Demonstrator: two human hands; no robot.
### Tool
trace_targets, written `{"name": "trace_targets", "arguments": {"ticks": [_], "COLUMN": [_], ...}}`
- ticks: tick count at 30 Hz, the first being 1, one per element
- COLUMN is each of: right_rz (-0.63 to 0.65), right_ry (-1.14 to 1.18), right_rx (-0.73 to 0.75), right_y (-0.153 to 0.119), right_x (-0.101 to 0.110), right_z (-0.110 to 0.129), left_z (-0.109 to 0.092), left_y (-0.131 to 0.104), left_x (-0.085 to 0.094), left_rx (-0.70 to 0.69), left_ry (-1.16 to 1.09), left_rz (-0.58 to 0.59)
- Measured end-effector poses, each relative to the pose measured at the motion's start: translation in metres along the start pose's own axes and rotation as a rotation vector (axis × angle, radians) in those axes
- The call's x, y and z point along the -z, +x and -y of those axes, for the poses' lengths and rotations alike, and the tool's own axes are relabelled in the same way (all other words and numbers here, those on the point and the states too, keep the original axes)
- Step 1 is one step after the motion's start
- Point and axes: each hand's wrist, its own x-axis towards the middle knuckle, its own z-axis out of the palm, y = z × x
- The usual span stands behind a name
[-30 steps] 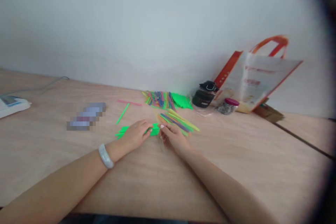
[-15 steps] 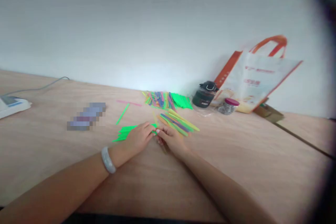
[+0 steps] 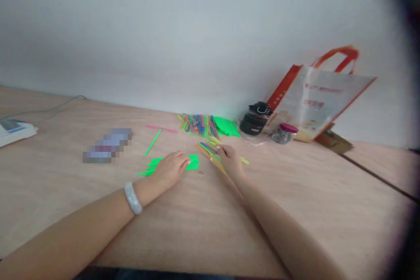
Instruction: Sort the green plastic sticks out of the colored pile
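Note:
My left hand [image 3: 170,168] lies curled over a bundle of thin bright green sticks [image 3: 193,162], whose ends stick out on both sides of it. My right hand [image 3: 231,159] is to the right, its thumb and fingers pinched at a small pile of long coloured strips [image 3: 210,151] in orange, blue, green and yellow. Its palm hides part of that pile, and which strip is between the fingertips is not clear. A single green stick [image 3: 152,142] and a pink strip [image 3: 160,128] lie apart beyond my left hand.
Along the wall are a row of mixed coloured strips [image 3: 198,124] and a green stack [image 3: 226,126]. A black-lidded bottle [image 3: 253,121], a red-lidded jar [image 3: 285,134] and a carrier bag [image 3: 321,100] stand at right. A blurred-out flat object [image 3: 108,145] and a white device [image 3: 16,131] are at left.
My right hand has left the green bundle beside my left hand and moved right and away from me to the coloured strips. My left hand has stayed on the bundle, shifting slightly left.

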Motion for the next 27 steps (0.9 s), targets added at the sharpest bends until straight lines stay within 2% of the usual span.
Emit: {"name": "trace_targets", "arguments": {"ticks": [2,5,9,13,17,23,27], "right_rz": [-0.008,0.085,0.156,0.212,0.183,0.157,0.189], "right_ry": [-0.245,-0.548,-0.756,-0.801,-0.81,-0.79,-0.773], "right_rx": [0.094,0.185,0.298,0.351,0.362,0.457,0.502], "right_y": [0.005,0.001,-0.008,-0.011,-0.009,-0.013,-0.021], "right_x": [0.003,-0.004,-0.012,-0.01,-0.008,-0.009,-0.012], "right_z": [-0.005,-0.006,-0.004,-0.007,-0.012,-0.008,-0.003], "left_z": [0.0,-0.002,0.005,0.018,0.022,0.016,0.026], "left_y": [0.0,0.0,-0.003,-0.005,-0.004,-0.004,0.002], "left_x": [-0.003,-0.01,-0.018,-0.019,-0.015,-0.012,-0.011], "left_rx": [-0.058,-0.144,-0.109,-0.022,-0.034,-0.057,0.001], "left_ry": [-0.012,-0.03,0.024,0.061,0.056,0.055,0.101], "left_rz": [0.011,0.043,0.042,0.083,0.116,0.106,0.039]}}
